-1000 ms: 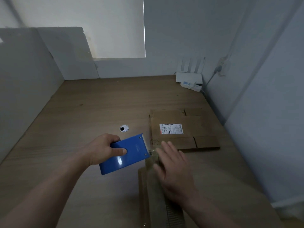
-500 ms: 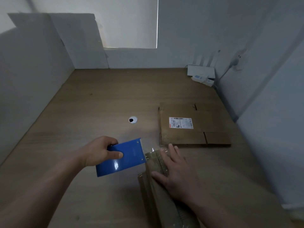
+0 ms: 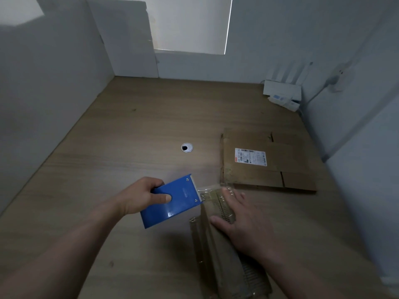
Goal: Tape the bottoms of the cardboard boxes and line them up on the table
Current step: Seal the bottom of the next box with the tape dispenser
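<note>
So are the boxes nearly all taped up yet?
Not nearly. Done: nothing that shows; no taped box stands in line on the table. In hand: the left hand grips the blue tape dispenser, clear tape runs from it to the near box, and the right hand lies flat on that box. Left: the labelled box lies flattened farther back, not set up.

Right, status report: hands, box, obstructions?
Left hand grips blue rectangular tape dispenser. Right hand presses flat on near brown cardboard box. Flattened labelled cardboard box lies beyond.
</note>
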Demonstrator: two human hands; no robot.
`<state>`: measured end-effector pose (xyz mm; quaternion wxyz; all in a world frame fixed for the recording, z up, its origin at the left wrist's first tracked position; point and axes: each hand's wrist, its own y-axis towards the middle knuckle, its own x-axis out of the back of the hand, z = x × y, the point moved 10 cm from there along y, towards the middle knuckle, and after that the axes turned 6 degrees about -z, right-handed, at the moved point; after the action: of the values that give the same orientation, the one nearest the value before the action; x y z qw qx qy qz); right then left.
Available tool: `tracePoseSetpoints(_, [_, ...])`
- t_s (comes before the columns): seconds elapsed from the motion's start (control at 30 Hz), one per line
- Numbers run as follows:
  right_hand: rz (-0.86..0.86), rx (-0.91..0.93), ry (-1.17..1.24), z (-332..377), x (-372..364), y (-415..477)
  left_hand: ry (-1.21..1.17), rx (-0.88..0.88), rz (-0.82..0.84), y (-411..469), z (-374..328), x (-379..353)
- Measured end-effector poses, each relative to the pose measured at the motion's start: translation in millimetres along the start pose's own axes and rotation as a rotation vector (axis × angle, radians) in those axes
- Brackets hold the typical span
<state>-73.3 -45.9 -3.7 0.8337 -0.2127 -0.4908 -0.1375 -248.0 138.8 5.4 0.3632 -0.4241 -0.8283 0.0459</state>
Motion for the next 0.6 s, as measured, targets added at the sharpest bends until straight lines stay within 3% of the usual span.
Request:
tracePoseSetpoints(0.37, [0.008, -0.016, 0.022, 1.5, 0.8, -0.1, 0.123, 0.039, -0.011, -1.4, 10.0, 13.7])
tracePoseSetpoints(0.6, [-0.023, -0.014, 0.005, 0.6, -2.2, 1.3, 0.360, 0.111, -0.073, 2.1, 4.7, 11.8])
